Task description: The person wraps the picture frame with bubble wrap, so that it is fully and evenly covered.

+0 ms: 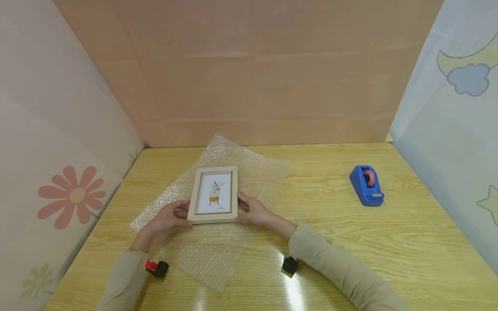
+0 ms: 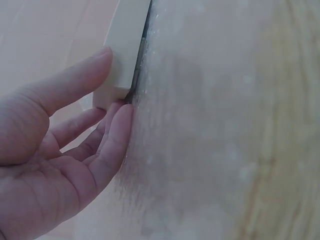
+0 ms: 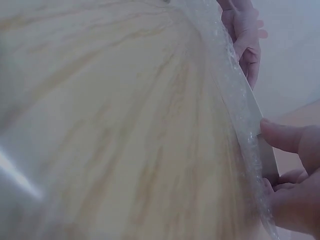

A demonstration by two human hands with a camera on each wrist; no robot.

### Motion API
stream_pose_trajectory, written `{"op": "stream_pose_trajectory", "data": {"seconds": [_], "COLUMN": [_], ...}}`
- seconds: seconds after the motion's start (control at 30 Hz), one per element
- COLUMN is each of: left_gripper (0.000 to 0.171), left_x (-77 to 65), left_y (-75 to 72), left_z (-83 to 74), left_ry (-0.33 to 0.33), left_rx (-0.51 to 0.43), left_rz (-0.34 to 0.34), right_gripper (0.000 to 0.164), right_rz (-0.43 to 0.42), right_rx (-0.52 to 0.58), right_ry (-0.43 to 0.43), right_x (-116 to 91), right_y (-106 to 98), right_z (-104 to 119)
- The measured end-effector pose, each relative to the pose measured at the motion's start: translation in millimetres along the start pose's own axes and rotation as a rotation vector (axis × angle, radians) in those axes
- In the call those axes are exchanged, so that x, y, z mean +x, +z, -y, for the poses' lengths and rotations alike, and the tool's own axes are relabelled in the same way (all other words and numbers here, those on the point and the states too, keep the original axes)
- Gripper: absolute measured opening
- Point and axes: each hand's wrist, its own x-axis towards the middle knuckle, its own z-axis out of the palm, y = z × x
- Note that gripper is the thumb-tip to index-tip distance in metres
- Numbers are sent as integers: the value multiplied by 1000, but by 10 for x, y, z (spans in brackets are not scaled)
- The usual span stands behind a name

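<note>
A picture frame (image 1: 215,194) in pale wood, with a drawing of a potted plant, lies face up over a sheet of bubble wrap (image 1: 210,255). My left hand (image 1: 170,216) grips its left side near the lower corner. In the left wrist view the thumb (image 2: 95,70) presses the frame's edge (image 2: 122,55) while the fingertips reach its underside. On the opposite side my right hand (image 1: 254,209) holds the lower right corner. The right wrist view has that thumb (image 3: 285,136) against the near edge and the fingers round the side, partly hidden.
A blue tape dispenser (image 1: 366,185) with a pink roll stands at the right of the wooden table (image 1: 319,190). Wrist straps with a black block (image 1: 161,269) and another black block (image 1: 289,265) sit below the forearms. A brown panel (image 1: 264,73) closes the back.
</note>
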Motion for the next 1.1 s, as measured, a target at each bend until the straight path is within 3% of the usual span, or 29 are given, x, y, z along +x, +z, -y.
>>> {"op": "stream_pose_trajectory", "data": {"seconds": [0.8,1.1], "left_gripper": [74,75], "left_x": [10,-12], "left_y": [3,19], "left_z": [-65,-111], "left_ry": [-24,-8], "left_rx": [51,43], "left_rz": [-14,2], "right_gripper": [87,86], "right_rz": [-44,-77], "right_rx": [18,55], "right_ry": [16,-35], "right_x": [17,11], "right_y": [21,-12], "right_z": [11,54]}}
